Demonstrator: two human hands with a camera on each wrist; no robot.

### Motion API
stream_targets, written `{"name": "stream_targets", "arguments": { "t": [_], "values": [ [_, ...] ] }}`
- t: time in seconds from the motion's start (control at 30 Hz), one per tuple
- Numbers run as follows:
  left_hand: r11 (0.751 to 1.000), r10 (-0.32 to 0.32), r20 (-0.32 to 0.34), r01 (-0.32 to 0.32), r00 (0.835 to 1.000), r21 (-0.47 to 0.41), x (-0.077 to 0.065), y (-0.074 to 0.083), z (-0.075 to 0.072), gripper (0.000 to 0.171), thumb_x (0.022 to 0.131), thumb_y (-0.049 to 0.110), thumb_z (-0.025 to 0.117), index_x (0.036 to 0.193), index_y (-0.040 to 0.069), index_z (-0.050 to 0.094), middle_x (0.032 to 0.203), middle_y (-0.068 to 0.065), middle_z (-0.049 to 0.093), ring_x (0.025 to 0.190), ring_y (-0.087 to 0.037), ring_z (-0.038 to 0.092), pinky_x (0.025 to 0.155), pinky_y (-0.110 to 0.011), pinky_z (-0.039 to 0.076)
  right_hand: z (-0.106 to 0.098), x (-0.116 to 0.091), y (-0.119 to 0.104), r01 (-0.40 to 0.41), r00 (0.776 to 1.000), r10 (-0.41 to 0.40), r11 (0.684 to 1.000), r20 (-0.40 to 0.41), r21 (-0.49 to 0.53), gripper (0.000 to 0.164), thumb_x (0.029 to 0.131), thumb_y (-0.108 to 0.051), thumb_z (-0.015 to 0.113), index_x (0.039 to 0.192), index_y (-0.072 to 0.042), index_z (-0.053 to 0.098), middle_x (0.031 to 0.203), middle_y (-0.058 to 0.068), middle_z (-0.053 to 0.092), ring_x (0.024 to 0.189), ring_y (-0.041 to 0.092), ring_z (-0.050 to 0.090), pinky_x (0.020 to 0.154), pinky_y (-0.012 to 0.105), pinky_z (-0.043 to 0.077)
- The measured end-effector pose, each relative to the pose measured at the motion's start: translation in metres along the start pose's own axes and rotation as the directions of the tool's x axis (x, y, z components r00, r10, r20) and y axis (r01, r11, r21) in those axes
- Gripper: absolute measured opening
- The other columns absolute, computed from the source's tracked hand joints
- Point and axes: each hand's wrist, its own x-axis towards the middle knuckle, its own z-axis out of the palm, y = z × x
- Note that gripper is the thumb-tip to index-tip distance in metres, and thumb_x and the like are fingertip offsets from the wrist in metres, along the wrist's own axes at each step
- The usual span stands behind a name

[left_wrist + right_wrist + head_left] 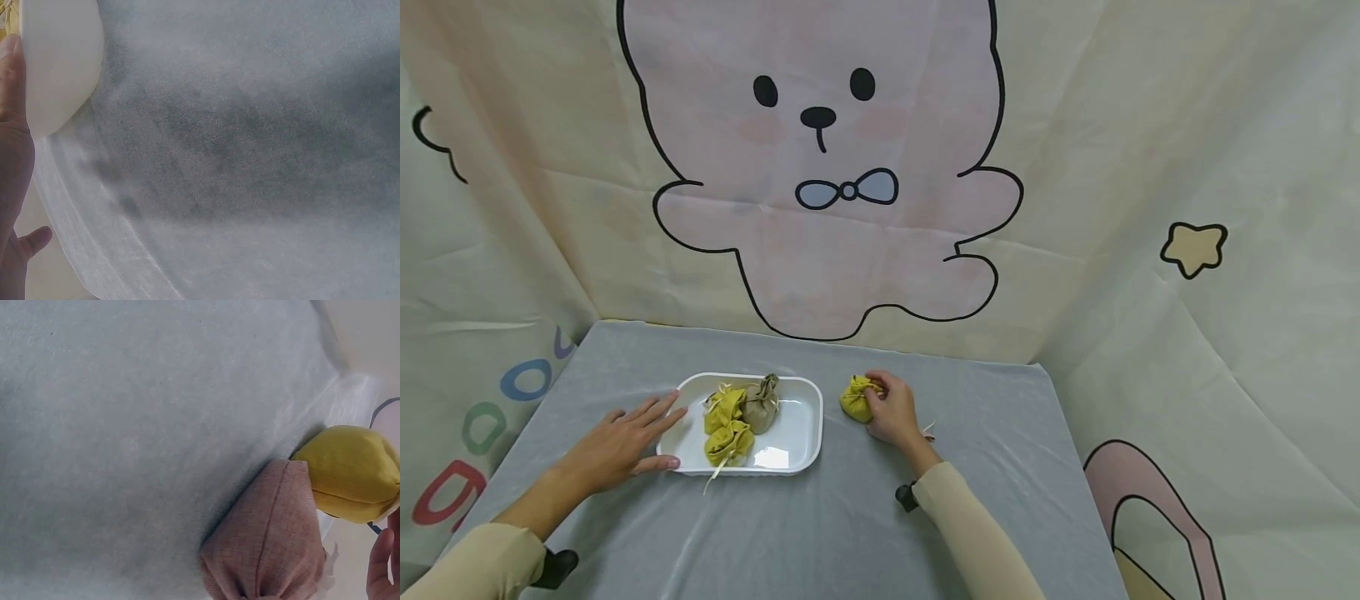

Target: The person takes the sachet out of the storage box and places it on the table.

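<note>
A white tray (799,450) carries two yellow drawstring pouches (727,442) and a grey-brown drawstring pouch (762,407), bunched toward its left half. My left hand (625,446) lies at the tray's left end, fingers spread and fairly straight, touching the rim. To the right of the tray, my right hand (891,410) pinches another yellow pouch (854,400) by its gathered neck. A pinkish-brown pouch (269,537) lies on the cloth close to that hand; in the head view the right wrist hides most of it.
Grey cloth (760,533) covers the table. Behind it and at both sides hang cream curtains (1075,125) with cartoon prints. A pale string (715,475) from one yellow pouch hangs over the tray's front rim.
</note>
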Motion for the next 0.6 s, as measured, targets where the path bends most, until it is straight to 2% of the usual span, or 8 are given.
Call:
{"name": "stream_targets", "arguments": {
  "t": [0.07,0.3,0.6],
  "values": [
    [1.000,0.001,0.005,-0.001,1.000,-0.002,0.000,0.000,-0.001,0.085,0.086,0.063,0.064,0.149,0.008,0.047,0.155,-0.021,0.037,0.137,-0.044,0.041,0.095,-0.070,0.038,0.000,0.000,-0.001,-0.008,1.000,0.008,1.000,0.002,-0.004,0.023,0.094,-0.004,0.065,0.117,-0.004,0.070,0.112,0.007,0.071,0.099,0.019,0.065,0.084,0.037,0.054],
    [1.000,0.005,0.001,-0.005,1.000,0.002,0.000,0.001,-0.001,0.085,0.085,0.062,0.065,0.148,0.008,0.047,0.155,-0.021,0.037,0.136,-0.044,0.042,0.094,-0.070,0.039,0.002,0.003,-0.007,0.042,0.999,-0.042,0.999,-0.006,-0.007,0.031,0.091,-0.006,0.068,0.122,-0.005,0.067,0.119,0.009,0.069,0.109,0.022,0.063,0.092,0.040,0.052],
    [1.000,0.016,-0.012,-0.016,1.000,0.014,0.000,-0.001,0.000,0.085,0.085,0.063,0.064,0.148,0.008,0.047,0.155,-0.021,0.038,0.135,-0.044,0.042,0.093,-0.069,0.040,0.007,0.005,-0.032,0.114,0.992,-0.115,0.993,-0.041,-0.039,0.040,0.089,-0.006,0.070,0.129,-0.008,0.064,0.128,0.009,0.064,0.121,0.026,0.058,0.104,0.048,0.043]
  ]
}}
